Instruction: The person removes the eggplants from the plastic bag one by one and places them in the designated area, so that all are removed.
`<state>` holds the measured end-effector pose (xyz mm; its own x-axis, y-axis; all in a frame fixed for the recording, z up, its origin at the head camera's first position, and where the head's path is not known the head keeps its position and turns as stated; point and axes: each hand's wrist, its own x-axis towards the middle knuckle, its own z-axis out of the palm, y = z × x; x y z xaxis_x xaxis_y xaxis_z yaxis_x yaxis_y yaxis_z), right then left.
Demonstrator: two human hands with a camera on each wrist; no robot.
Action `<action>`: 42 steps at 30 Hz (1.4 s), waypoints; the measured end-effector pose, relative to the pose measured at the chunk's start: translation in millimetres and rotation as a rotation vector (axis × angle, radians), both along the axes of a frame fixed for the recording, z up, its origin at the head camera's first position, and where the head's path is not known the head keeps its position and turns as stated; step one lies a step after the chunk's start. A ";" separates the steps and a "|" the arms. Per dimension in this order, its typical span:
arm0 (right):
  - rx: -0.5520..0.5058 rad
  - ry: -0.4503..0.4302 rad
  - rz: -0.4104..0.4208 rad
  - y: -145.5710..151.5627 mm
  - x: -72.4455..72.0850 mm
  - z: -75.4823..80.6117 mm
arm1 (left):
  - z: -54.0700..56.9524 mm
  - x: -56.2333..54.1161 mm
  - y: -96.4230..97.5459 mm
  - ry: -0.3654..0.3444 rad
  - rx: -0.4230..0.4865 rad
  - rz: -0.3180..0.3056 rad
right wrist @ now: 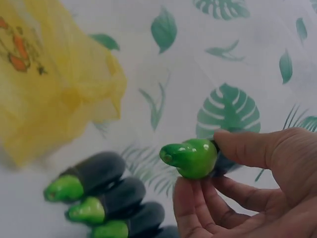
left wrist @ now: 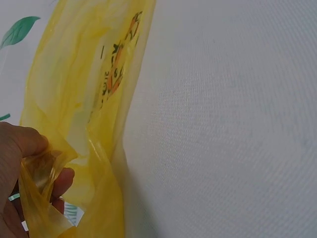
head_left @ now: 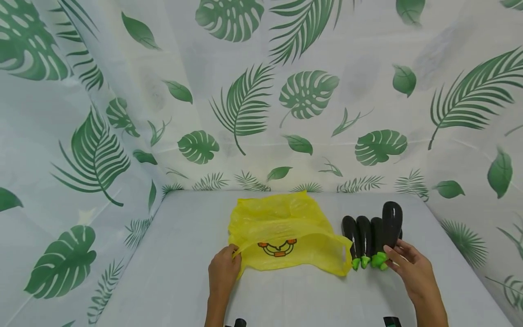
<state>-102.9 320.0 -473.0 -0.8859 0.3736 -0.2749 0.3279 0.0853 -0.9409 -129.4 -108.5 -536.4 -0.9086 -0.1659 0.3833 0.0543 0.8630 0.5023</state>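
A yellow plastic bag (head_left: 282, 211) lies in the middle of the white table, its mouth facing the near side and an orange-and-black print on it. My left hand (head_left: 224, 270) grips the bag's near left corner; in the left wrist view the thin film (left wrist: 106, 124) runs between thumb and fingers. My right hand (head_left: 416, 272) holds a glossy dark eggplant (head_left: 392, 222) by its green stem end, upright and raised over the others. The green cap (right wrist: 195, 156) sits between thumb and fingertips in the right wrist view. Several more eggplants (head_left: 365, 234) lie side by side just right of the bag.
The white tabletop (head_left: 188, 227) ends at a back wall sheet (head_left: 253, 168) printed with green leaves. Similar leaf-print sheets (head_left: 81, 254) hang at the left and right sides. Small black objects (head_left: 240, 322) show at the bottom edge of the head view.
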 end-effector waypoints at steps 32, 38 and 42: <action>0.234 -0.282 -0.208 48.8 -18.7 -54.6 | -4.3 -1.4 -3.6 -0.009 0.001 -0.002; 0.288 -0.276 -0.194 46.9 -18.9 -54.5 | -5.3 -1.9 -3.9 -0.011 -0.003 0.006; 0.302 -0.250 -0.187 46.1 -20.1 -56.8 | -5.1 -1.6 -3.8 -0.014 0.001 0.007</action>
<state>-123.0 366.1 -529.8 -0.7157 0.6178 -0.3257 0.5781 0.2624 -0.7726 -131.0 -112.3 -541.4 -0.9127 -0.1720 0.3706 0.0418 0.8630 0.5034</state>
